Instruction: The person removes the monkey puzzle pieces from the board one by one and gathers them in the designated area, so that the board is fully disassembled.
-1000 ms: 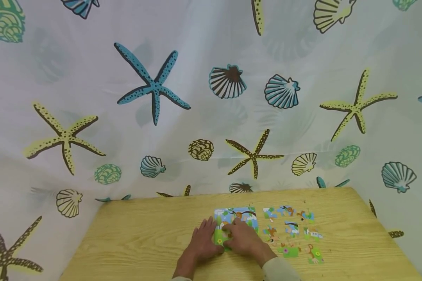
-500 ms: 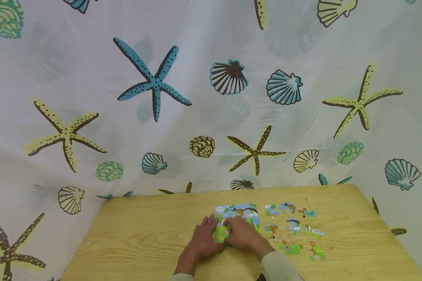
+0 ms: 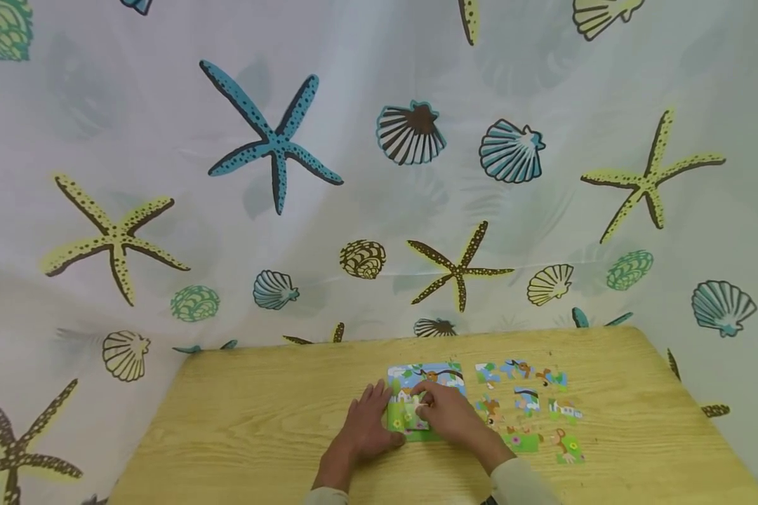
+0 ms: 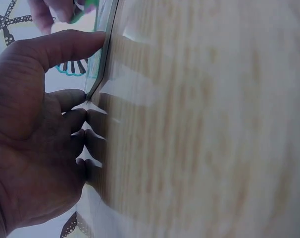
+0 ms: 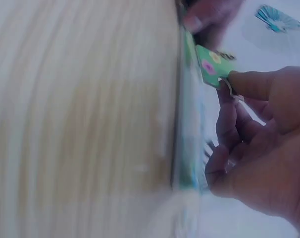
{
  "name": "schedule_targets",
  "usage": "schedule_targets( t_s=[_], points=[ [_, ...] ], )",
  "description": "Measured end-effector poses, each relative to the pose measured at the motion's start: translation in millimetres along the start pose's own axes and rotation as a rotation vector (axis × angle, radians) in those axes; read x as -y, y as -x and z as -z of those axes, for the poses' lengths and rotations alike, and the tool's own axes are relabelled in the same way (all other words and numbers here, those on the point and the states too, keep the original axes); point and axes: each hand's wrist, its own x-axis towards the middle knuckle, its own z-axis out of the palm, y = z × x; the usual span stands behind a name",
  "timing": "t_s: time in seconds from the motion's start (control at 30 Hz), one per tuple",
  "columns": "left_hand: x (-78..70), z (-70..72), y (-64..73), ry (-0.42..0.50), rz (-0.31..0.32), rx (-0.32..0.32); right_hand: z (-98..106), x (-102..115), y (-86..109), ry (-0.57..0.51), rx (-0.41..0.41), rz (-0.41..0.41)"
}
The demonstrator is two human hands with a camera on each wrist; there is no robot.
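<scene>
A partly joined jigsaw puzzle lies on the wooden table. My left hand lies flat on the table at the puzzle's left edge. In the left wrist view its fingers are straight and the thumb touches the puzzle's edge. My right hand hovers over the puzzle's lower part. It pinches a green puzzle piece with small flowers between thumb and fingertip, just above the puzzle board.
Several loose puzzle pieces lie spread to the right of the joined part. A shell-and-starfish curtain hangs behind and beside the table. The table's left half is bare wood.
My right hand has shifted slightly right and up over the puzzle, so more of its green lower-left part shows. The left hand stays in place.
</scene>
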Motion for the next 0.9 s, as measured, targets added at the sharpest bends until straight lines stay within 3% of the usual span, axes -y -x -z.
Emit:
schedule_targets(
  t_s=[0.23,0.47,0.7,0.9],
  points=[
    [-0.6,-2.9,-0.7,-0.004,0.011,-0.001,34,-22,39.8,0.019,-0.001,-0.008],
    [-2.0,-1.5,0.2,0.004,0.018,0.000,52,-40,75.4,0.103,0.037,-0.046],
    [-3.3,1.0,0.7,0.009,0.032,-0.002,53,-50,86.6,0.236,0.003,-0.038],
    [-2.8,1.4,1.6,0.021,0.033,-0.006,51,-48,90.5,0.232,0.021,-0.057]
  ],
)
